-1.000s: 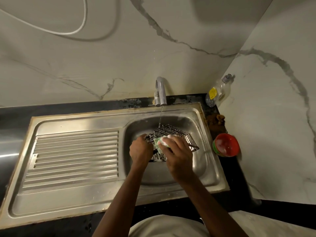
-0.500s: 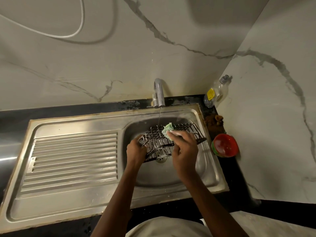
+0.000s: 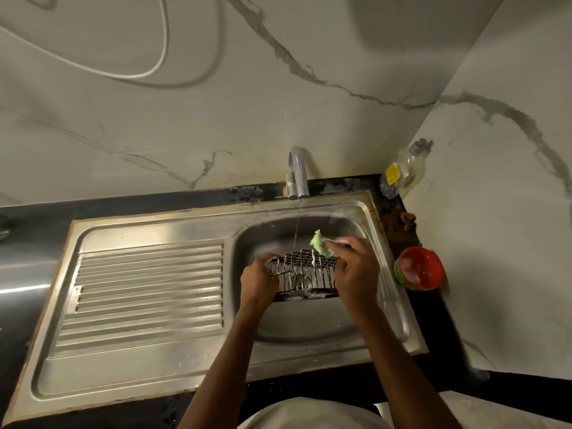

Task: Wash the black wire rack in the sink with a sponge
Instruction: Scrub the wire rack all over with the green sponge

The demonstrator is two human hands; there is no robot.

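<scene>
The black wire rack (image 3: 305,274) sits inside the steel basin of the sink (image 3: 309,332), held between both hands above the drain. The left hand (image 3: 259,281) has its grip closed around the rack's left end, fingers curled over the wires. The right hand (image 3: 356,274) is at the rack's right end with its grip pinched shut on a light green sponge (image 3: 318,244), which sticks out past the fingers at the rack's far right corner and touches the top wires. White suds streak some of the wires. A thin stream of water falls from the tap (image 3: 298,173) at the far edge of the sink and lands on the far side of the rack, just left of the sponge. The ribbed draining board (image 3: 145,292) fills the left half of the sink unit. On the dark worktop (image 3: 433,323) to the right, a red bowl (image 3: 419,270) stands near the basin, and a clear bottle with a yellow label (image 3: 402,171) leans in the far right corner against the marble wall. A white cable (image 3: 148,72) loops across the far wall
</scene>
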